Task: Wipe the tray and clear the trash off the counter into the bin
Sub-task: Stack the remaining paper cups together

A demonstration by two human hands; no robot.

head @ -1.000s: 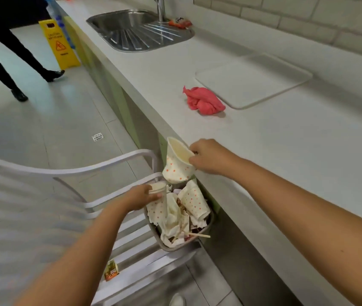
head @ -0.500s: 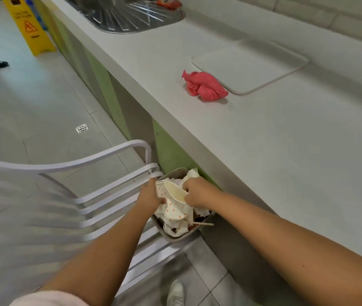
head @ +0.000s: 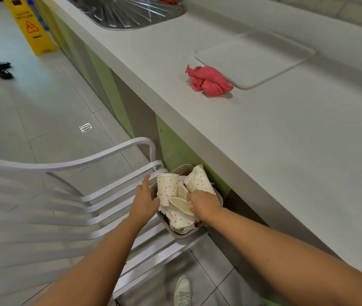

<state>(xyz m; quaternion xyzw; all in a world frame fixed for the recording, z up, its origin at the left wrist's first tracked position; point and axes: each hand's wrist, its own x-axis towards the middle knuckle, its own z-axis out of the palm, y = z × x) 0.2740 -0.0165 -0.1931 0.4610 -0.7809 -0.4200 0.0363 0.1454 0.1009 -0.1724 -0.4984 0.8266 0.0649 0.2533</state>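
Right hand (head: 204, 204) grasping the open paper cup (head: 181, 212) at its rim, fingers curled down into the trash, so that the cup lies mouth-up among the litter inside the bin (head: 185, 236). Left hand (head: 144, 200) set against the bin's left side beside an upright dotted cup (head: 167, 187), thumb raised and fingers hidden; whether it grips or merely braces cannot be told. A crushed cup (head: 197, 180) leans at the bin's far edge. The bin is heaped, and these two rear cups rise above its rim. It stands on the slatted seat of a white chair (head: 76, 164), at the seat edge next to the counter front and below the counter's front edge.

Advised technique: press the held cup down and nest it into the pile before letting go, with the left hand steadying the bin wall, since a light bin on slats is likely to slide or tip under a one-sided push. The tall cups probably need flattening to sit below the rim.

On the counter (head: 286, 162) a crumpled pink cloth (head: 208, 81) lies just beside the near corner of the white tray (head: 255, 60), both set back from the front edge; whether the tray is already wiped cannot be told. A sink (head: 131, 12) occupies the counter's far end
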